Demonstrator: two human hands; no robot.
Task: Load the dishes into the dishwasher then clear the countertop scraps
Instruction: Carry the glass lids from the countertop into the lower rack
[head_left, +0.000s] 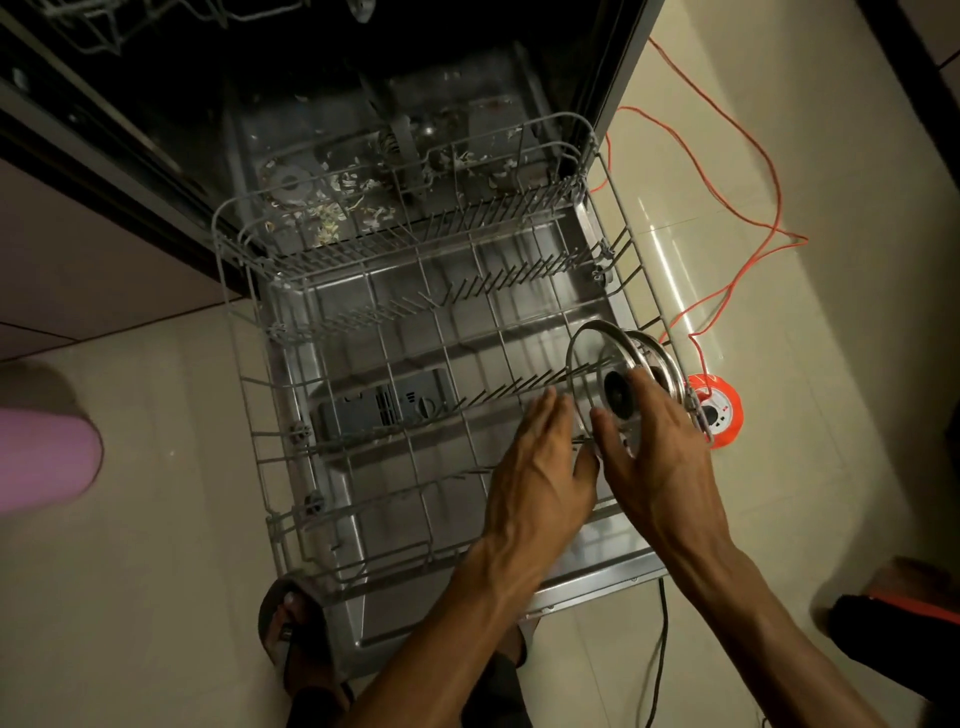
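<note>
Hands meet over the right front corner of the pulled-out lower rack (332, 291), which sits above the open dishwasher door (592, 582). The left hand (540, 467) is spread nearly flat, fingers straight, its fingertips touching the rim of a glass lid (589, 358) that stands on edge among the tines. The right hand (660, 441) lies loosely open against the lid's face beside the black knob (618, 397), fingers relaxed, gripping nothing. A second lid (657, 358) stands just behind the first. Scraps litter the dishwasher floor (363, 171). An orange cable reel (722, 410) rests on the floor tiles beside the rack.
</note>
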